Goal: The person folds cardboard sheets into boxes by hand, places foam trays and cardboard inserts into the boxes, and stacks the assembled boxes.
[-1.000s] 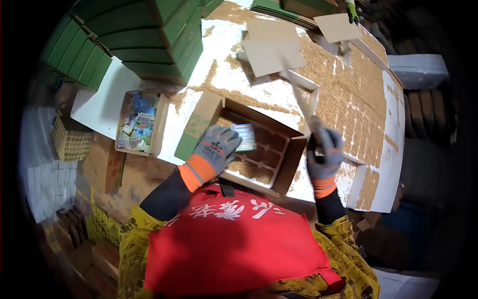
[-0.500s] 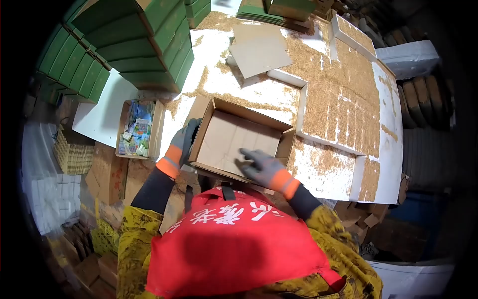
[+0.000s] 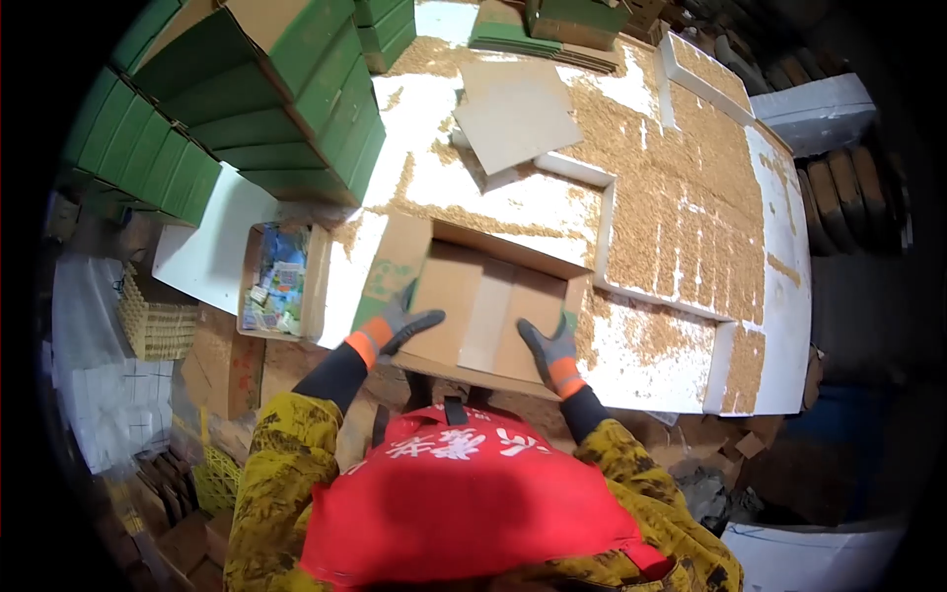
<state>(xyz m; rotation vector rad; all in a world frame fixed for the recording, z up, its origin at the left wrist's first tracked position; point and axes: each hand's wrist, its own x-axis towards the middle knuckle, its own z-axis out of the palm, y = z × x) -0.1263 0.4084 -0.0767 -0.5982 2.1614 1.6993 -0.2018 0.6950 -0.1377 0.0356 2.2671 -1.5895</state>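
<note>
An open cardboard box [image 3: 431,337] with green print on its outside lies in front of me at the table's front edge. A pale strip [image 3: 487,314] runs across the brown cardboard inside it. My left hand [image 3: 402,323], in a grey glove with an orange cuff, grips the box's left side, its thumb reaching inward. On the right side my right hand [image 3: 552,353], gloved alike, holds the wall with its thumb inside. The outer fingers of both hands are partly hidden by the box.
A small carton [image 3: 314,286] of colourful packets stands to the left. Behind it rise stacked green boxes [image 3: 340,138]. Flat cardboard sheets [image 3: 518,113] lie farther back. Brown granular material [image 3: 671,227] covers much of the white table, with white strips [image 3: 605,227] around it.
The smooth, pale inside surface has given way to brown cardboard with a pale strip. My right hand has moved from inside the box to its right wall; my left hand has come lower.
</note>
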